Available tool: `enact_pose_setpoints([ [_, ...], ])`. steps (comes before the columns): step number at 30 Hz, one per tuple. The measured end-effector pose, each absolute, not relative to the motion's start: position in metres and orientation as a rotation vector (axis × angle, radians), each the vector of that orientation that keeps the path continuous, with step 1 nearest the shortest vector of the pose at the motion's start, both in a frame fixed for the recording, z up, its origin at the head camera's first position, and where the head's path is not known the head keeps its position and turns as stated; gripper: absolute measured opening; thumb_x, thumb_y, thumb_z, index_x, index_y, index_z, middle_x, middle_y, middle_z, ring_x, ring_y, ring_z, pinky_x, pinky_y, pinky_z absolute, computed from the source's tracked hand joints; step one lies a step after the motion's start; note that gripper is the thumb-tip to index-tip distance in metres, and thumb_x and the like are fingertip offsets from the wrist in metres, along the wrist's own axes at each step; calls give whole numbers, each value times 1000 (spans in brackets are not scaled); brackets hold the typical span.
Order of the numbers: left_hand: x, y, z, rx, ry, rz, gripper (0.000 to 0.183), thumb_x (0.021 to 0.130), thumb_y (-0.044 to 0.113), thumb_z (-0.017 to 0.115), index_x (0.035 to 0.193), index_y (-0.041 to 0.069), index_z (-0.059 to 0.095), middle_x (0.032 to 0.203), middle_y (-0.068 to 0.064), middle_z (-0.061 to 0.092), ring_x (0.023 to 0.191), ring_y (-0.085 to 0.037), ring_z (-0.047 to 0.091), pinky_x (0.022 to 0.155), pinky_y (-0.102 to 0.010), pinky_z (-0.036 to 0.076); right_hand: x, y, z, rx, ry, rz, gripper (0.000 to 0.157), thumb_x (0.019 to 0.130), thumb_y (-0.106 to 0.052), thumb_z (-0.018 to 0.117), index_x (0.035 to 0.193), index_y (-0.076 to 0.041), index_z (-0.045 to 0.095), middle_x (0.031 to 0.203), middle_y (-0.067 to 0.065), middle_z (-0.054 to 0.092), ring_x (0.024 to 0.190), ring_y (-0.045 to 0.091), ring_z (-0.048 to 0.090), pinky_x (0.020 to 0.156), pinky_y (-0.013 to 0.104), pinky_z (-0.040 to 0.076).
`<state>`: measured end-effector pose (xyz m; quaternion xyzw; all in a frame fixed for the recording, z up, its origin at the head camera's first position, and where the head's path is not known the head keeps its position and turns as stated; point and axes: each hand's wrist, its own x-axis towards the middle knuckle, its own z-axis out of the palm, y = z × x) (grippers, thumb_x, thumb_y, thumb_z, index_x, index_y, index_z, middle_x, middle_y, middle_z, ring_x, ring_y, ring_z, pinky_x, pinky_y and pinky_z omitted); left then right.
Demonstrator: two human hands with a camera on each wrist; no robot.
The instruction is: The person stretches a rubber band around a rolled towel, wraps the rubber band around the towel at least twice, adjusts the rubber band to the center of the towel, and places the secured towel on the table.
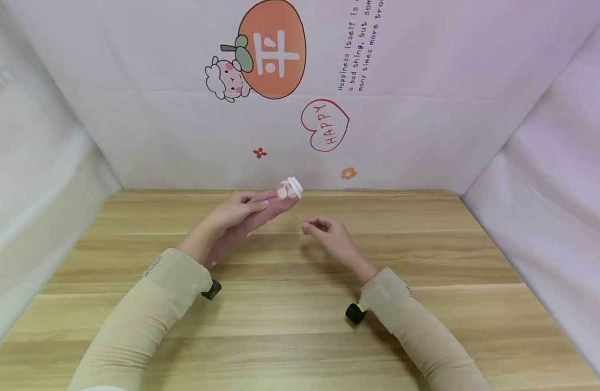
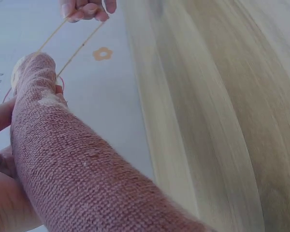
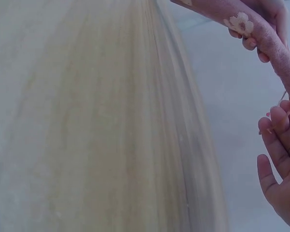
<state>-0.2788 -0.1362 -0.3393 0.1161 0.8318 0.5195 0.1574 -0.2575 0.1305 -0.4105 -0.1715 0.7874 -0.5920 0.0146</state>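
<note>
A long pink roll of terry-like cloth (image 1: 238,231) with pale flower patterns and a white end slants up to the right above the table. My left hand (image 1: 236,210) grips it near its upper half, thumb on top; in the right wrist view, fingertips of the left hand (image 3: 249,43) show curled beneath it. A thin tan rubber band (image 2: 82,46) loops round the roll near its white end and stretches out in two strands. With bent fingers my right hand (image 1: 331,236) pinches the far end of the band, apart from the roll.
Under both arms lies a wood-grain table (image 1: 280,336). White cloth walls stand around it, the back wall (image 1: 427,141) printed with cartoons and words. Small black wrist cameras (image 1: 355,313) hang beneath the sleeves.
</note>
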Motion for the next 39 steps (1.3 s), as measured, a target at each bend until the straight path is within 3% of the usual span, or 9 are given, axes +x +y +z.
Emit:
enact_pose_setpoints([
  [5,-276,-133,-335,276,2363,1534,51,107,30,56,149,2,51,139,-20,59,112,-27,60,100,-39,48,-258,133,-409,-516,2475,-1849,24,103,-19,65,107,4,70,98,11,71,95,21,66,95,46,53],
  [12,-275,-133,-333,241,2345,1633,45,107,27,56,139,-4,56,110,-13,66,88,-17,62,80,-28,52,-259,135,-407,-517,2496,-1845,27,103,-19,64,109,7,70,98,10,70,95,21,64,95,58,51],
  [14,-275,-134,-333,224,2340,1652,46,106,28,56,139,-5,56,111,-13,66,88,-16,62,80,-28,52,-260,136,-407,-519,2504,-1851,28,103,-19,64,109,8,69,97,10,70,94,22,63,94,59,50],
  [19,-275,-137,-332,205,2346,1666,50,107,28,55,146,-3,51,134,-21,60,104,-20,60,95,-31,49,-260,138,-406,-542,2516,-1860,28,105,-18,62,106,8,70,97,13,70,92,22,62,93,59,49],
  [23,-275,-139,-332,205,2339,1673,50,107,27,54,150,1,48,144,-22,54,112,-23,58,98,-33,48,-260,140,-405,-544,2513,-1867,27,105,-20,61,100,6,71,97,19,69,92,23,62,92,59,49],
  [33,-277,-141,-333,95,2364,1725,49,106,28,56,145,-3,52,130,-20,60,95,-17,59,84,-24,50,-260,150,-407,-510,2522,-1877,42,107,-26,56,81,6,64,89,9,72,102,25,64,101,48,45],
  [39,-276,-141,-333,109,2352,1744,50,106,28,56,146,-3,51,122,-19,62,86,-14,61,79,-23,52,-263,157,-408,-539,2436,-1954,42,107,-21,55,78,7,66,81,18,69,95,24,69,110,52,40],
])
